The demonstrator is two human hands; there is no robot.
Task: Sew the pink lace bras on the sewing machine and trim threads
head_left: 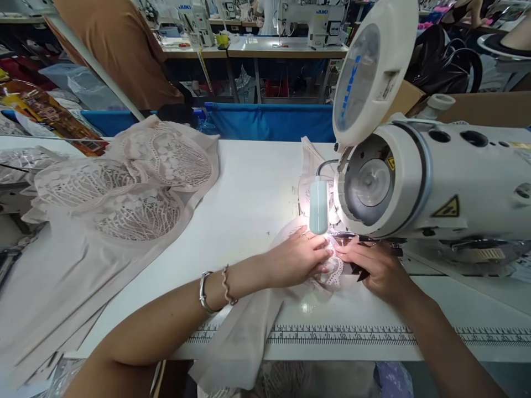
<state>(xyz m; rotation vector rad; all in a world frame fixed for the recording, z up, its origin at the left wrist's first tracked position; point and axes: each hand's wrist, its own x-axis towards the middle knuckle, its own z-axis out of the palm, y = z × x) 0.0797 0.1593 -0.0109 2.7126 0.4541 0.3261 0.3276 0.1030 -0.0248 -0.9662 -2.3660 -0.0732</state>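
Pale pink lace fabric piece (332,271) lies flat on the white work table (249,188), pinned beneath both hands. Left hand (296,258) and right hand (375,266) press it with flattened, ungrasping fingers. Behind them stands the white sewing machine (435,182); further left, stacked beige lace pieces (124,188).

This is a garment sewing workshop. Just beyond the fingers (319,255) stands an industrial sewing machine (435,182) with a small lamp (318,205) lit over the needle area. The white surface (249,193) carries a printed measuring scale (352,335) along its near edge, below the fingers. To the left of them lies a pile of lace garment pieces (124,188). Far behind, more rows of sewing machines (319,22) stand on long tables, with a blue fabric bin (269,121) between.
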